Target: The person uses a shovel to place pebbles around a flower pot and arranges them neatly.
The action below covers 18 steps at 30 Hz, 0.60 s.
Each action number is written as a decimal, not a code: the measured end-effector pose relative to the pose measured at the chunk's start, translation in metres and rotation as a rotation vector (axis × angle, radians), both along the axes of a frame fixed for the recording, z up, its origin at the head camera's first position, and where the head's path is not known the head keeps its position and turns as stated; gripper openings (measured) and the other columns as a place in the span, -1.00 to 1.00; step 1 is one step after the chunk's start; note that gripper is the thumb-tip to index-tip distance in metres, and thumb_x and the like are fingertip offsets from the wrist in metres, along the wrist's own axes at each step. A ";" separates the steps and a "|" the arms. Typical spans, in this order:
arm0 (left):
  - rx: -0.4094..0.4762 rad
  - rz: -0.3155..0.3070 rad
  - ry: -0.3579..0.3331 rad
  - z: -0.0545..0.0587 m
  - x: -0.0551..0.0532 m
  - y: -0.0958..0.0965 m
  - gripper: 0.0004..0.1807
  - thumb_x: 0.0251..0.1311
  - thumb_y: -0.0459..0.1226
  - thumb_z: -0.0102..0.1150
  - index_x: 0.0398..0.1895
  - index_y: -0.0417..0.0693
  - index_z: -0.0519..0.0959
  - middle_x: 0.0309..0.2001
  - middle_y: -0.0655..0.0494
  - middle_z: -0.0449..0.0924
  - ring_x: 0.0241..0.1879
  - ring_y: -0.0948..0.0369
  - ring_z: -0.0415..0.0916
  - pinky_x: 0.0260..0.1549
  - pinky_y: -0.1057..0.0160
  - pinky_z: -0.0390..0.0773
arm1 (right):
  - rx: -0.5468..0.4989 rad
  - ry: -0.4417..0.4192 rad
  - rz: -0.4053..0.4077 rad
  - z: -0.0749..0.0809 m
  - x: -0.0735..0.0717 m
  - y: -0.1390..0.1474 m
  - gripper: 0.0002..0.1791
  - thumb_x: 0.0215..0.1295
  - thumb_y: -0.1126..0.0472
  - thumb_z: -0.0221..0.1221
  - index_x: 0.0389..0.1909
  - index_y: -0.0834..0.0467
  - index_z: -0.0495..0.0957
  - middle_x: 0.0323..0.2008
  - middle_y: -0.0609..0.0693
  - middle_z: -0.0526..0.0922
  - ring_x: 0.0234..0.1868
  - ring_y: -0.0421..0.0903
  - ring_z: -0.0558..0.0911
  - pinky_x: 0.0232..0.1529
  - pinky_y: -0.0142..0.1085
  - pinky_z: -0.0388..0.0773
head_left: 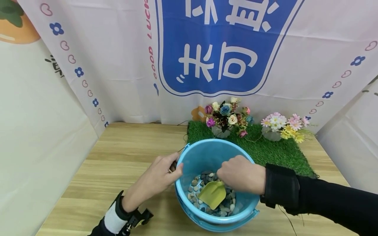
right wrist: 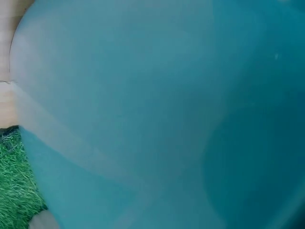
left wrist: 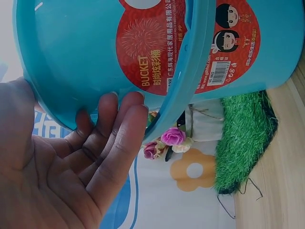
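Observation:
A light blue plastic bucket stands on the table, with several grey and pale pebbles on its bottom. My left hand holds the bucket's left rim, thumb over the edge. In the left wrist view, the fingers lie along the outer wall near the bucket's handle and red label. Inside the bucket, my right hand grips a yellow-green toy shovel, whose blade points down over the pebbles. The shovel's handle is hidden in the fist. Only blue bucket wall fills most of the right wrist view.
Behind the bucket lies a green artificial grass mat. On it stand a pot of mixed roses and a pot of pink, white and yellow flowers. A printed cloth hangs behind the wooden table.

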<state>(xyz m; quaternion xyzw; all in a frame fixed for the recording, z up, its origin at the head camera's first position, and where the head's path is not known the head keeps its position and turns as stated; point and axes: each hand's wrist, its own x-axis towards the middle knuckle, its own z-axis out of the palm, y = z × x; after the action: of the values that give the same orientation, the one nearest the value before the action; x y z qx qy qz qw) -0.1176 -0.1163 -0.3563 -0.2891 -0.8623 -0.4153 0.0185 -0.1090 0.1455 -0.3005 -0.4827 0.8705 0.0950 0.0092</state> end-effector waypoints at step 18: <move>-0.039 0.065 0.007 -0.001 0.003 0.002 -0.91 0.21 -0.23 -0.04 -0.45 0.08 0.34 -0.67 0.29 0.32 -0.73 0.37 0.30 -0.78 0.35 0.34 | 0.143 -0.336 -0.095 -0.001 -0.006 0.004 -0.67 0.17 0.15 0.21 -0.68 -0.04 0.30 -0.70 -0.17 0.25 -0.68 -0.24 0.19 -0.57 -0.35 0.15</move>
<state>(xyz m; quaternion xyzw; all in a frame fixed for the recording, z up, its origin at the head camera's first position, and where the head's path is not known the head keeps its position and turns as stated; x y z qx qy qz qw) -0.1143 -0.1142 -0.3569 -0.2627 -0.8791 -0.3966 0.0293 -0.1147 0.1493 -0.3019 -0.4483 0.8696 0.0744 0.1932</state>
